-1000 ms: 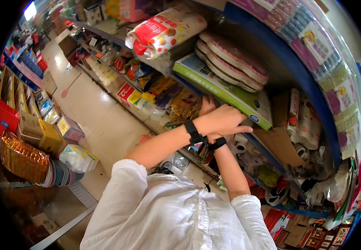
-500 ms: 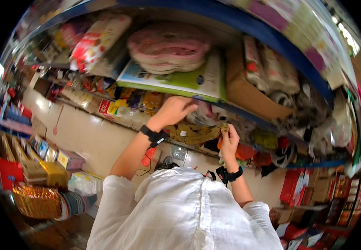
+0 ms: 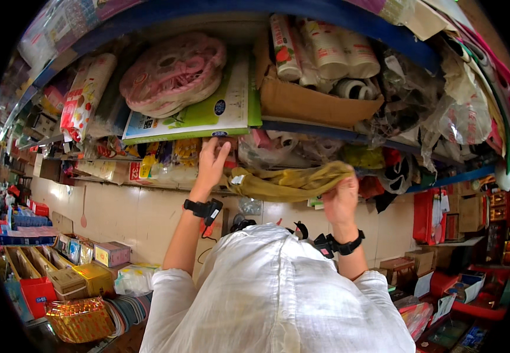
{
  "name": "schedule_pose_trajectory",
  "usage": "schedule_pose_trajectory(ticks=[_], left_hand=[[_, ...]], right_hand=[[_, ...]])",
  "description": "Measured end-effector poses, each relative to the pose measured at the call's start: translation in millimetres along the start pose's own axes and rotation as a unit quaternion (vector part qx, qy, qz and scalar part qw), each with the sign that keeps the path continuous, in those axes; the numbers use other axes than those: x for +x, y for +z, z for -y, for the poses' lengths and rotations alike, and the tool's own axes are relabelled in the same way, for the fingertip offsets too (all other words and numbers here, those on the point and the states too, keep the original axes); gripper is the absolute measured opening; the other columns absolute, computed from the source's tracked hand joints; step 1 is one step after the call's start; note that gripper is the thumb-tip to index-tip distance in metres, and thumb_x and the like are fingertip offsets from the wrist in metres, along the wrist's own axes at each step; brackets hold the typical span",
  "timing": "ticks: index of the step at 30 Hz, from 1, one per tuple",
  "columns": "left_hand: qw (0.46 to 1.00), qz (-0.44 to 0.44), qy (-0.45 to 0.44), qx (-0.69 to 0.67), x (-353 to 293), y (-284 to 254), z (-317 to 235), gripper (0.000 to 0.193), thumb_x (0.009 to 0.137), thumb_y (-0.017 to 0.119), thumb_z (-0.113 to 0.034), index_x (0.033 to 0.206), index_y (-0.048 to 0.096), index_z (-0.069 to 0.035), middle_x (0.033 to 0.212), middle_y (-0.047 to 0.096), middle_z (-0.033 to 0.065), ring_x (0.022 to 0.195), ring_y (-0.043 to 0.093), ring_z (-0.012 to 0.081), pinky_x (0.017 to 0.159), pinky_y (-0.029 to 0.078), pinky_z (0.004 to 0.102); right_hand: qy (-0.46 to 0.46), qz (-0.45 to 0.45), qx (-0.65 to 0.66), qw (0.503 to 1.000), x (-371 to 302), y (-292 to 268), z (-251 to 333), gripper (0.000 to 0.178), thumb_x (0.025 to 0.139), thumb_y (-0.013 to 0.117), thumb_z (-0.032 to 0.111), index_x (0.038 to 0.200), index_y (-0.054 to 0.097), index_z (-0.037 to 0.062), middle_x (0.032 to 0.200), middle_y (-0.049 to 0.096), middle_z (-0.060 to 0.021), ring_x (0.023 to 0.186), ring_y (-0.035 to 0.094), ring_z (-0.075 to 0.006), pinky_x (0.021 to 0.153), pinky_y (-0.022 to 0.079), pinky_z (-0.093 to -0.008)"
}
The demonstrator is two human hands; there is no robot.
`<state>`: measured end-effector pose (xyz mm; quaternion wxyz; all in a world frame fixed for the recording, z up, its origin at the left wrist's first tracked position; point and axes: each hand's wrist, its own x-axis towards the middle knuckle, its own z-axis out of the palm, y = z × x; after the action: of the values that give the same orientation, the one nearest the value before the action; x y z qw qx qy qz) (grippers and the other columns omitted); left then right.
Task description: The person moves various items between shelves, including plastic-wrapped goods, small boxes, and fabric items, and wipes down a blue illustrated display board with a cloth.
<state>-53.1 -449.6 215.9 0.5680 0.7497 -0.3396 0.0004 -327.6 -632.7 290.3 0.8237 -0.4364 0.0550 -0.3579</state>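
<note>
the left hand (image 3: 212,163) and right hand (image 3: 342,197), crossed at the wrists a second ago, are now apart; the right now pinches an end of an olive cloth (image 3: 290,183), which stretches longer than half a second ago.

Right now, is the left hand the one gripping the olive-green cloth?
No, the right hand grips the olive-green cloth by one end.

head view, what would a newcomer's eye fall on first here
The white shirt filling the lower middle probably strikes first, then the olive cloth stretched leftward from the right hand. Up left of centre, a pink bundle lies on a green-and-white box. A shiny gold package glints at lower left.
</note>
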Motion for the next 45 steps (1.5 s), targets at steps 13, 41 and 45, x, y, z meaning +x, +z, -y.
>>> schedule_pose_trajectory(ticks=[13, 41, 45], left_hand=[[0.973, 0.218, 0.069, 0.044, -9, 96, -88, 0.065, 0.092, 0.069, -0.016, 0.150, 0.042, -0.007, 0.119, 0.064, 0.0168, 0.088, 0.071, 0.0308, 0.078, 0.056, 0.0419], [0.952, 0.113, 0.126, 0.257, 9, 149, -89, 0.063, 0.079, 0.077, -0.019, 0.131, 0.046, -0.001, 0.111, 0.057, 0.0235, 0.084, 0.066, 0.0431, 0.069, 0.055, 0.0482], [0.953, 0.097, 0.124, 0.260, 11, 148, -90, 0.065, 0.078, 0.076, -0.018, 0.133, 0.045, -0.003, 0.111, 0.057, 0.0233, 0.084, 0.065, 0.0438, 0.069, 0.055, 0.0492]], right_hand=[[0.037, 0.075, 0.067, 0.994, -3, -32, 51, 0.049, 0.106, 0.053, 0.040, 0.145, 0.049, 0.0106, 0.145, 0.056, -0.0069, 0.135, 0.051, -0.0270, 0.116, 0.039, -0.0479], [0.063, 0.034, -0.035, 0.997, 23, -67, 23, 0.057, 0.106, 0.052, 0.039, 0.150, 0.044, 0.0044, 0.151, 0.051, -0.0068, 0.139, 0.048, -0.0244, 0.116, 0.038, -0.0420], [0.070, 0.033, -0.035, 0.996, 23, -61, 20, 0.057, 0.106, 0.052, 0.039, 0.151, 0.044, 0.0044, 0.151, 0.051, -0.0067, 0.139, 0.048, -0.0243, 0.116, 0.038, -0.0422]])
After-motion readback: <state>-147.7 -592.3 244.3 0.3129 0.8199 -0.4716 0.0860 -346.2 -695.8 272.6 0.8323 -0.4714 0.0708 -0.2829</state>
